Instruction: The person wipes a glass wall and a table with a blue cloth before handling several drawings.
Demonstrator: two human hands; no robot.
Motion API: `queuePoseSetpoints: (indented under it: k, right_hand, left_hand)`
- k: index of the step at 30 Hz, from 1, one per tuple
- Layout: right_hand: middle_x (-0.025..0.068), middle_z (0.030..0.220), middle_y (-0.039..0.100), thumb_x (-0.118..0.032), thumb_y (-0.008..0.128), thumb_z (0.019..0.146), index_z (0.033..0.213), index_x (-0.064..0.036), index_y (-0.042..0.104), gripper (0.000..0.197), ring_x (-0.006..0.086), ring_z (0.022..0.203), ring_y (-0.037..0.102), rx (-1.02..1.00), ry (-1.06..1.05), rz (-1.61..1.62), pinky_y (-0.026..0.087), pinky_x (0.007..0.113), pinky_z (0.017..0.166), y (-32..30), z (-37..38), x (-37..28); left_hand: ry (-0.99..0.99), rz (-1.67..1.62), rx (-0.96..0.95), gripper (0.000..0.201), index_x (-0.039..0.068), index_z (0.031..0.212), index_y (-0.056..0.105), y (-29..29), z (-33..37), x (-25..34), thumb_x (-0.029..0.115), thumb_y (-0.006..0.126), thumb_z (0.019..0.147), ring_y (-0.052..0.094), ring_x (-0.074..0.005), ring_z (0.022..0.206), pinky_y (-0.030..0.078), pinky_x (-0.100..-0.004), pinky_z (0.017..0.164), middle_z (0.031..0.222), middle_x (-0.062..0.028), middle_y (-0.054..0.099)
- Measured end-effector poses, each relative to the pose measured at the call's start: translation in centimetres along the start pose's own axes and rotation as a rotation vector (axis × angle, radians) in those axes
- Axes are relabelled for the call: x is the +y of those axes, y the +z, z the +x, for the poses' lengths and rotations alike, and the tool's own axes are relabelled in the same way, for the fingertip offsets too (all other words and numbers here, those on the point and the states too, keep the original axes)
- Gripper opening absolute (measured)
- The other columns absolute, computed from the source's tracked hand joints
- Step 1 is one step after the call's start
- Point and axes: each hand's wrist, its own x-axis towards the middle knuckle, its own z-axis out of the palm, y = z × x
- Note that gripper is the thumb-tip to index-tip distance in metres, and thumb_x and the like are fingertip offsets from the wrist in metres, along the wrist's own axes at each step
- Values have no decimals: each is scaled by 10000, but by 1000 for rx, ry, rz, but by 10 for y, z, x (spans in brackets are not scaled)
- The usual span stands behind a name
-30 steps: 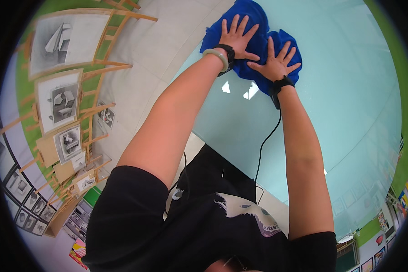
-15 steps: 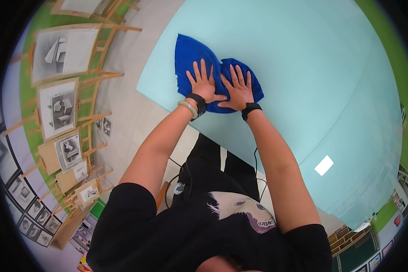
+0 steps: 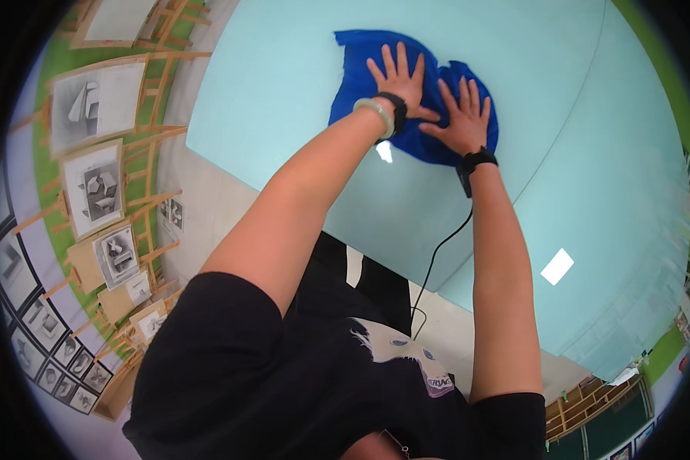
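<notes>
A blue cloth (image 3: 360, 73) lies spread on a pale turquoise table (image 3: 560, 115). My left hand (image 3: 400, 77) presses flat on the cloth's middle, fingers apart, with a black band and a pale bangle on the wrist. My right hand (image 3: 461, 116) lies flat on the cloth's right part, fingers spread, touching the left hand at the thumb. A black wrist device (image 3: 474, 162) with a thin black cable (image 3: 437, 261) hangs from the right wrist down toward my body.
Wooden easels with grey shaded drawings (image 3: 96, 188) stand in a row along the left, on a green wall. The table's near edge (image 3: 376, 253) runs close to my body. A bright light patch (image 3: 557, 266) shows on the tabletop at right.
The view has shifted, so the cloth and both hands now sit higher and further right in the picture. Both hands stay flat on the cloth, which looks more spread to the left.
</notes>
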Motion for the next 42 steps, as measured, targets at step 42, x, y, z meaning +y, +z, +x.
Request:
queuePoseSetpoints:
  k: [42]
  right_hand:
    - [383,1607,-58,-752,621,807,1629,-238,113,1094,587,1466,-156,-237,337,-48,-6,830,1030,100,-172,-255]
  left_hand:
    - [246,-118,113,1082,372,1568,332,44,-246,-167,652,801,634,79,-357,1552,-8,-737,1139,1677,-103,183]
